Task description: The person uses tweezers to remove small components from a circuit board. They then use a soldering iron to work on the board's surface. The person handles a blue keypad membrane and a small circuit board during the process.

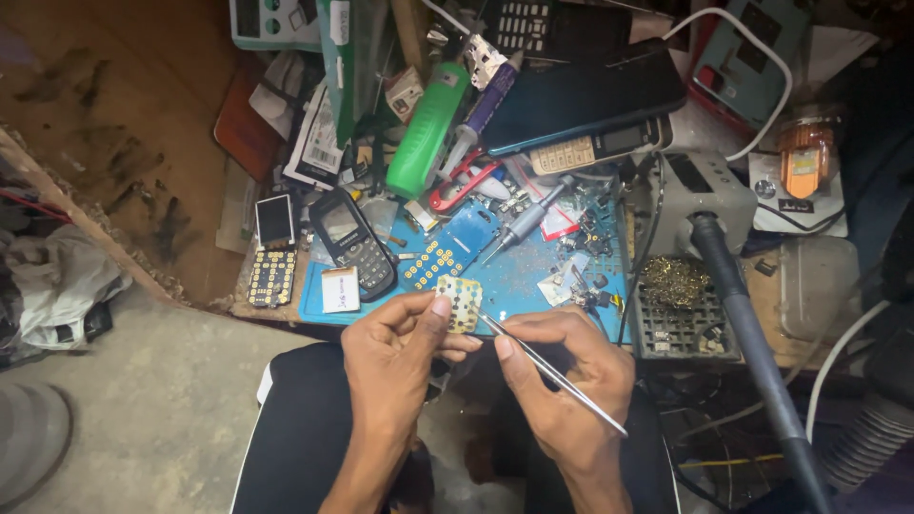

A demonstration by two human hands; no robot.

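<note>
My left hand point(400, 347) pinches a small keypad circuit board point(464, 301) with gold contacts, held up over my lap at the near edge of the blue work mat point(514, 276). My right hand point(566, 366) grips metal tweezers point(552, 373), and their tip touches the board's right edge. On the mat just behind lie a blue phone circuit board point(447, 249), a dark keypad phone point(354, 238), a white battery point(340, 288) and a grey screwdriver point(524, 219).
A soldering iron handle point(752, 343) juts over a brass-wool tip cleaner point(674, 283) at right. A green bottle point(428, 128), red-handled cutters point(462, 186), a calculator point(595, 148), a black tablet point(581, 95) and a stripped phone point(274, 249) crowd the bench. Concrete floor lies at left.
</note>
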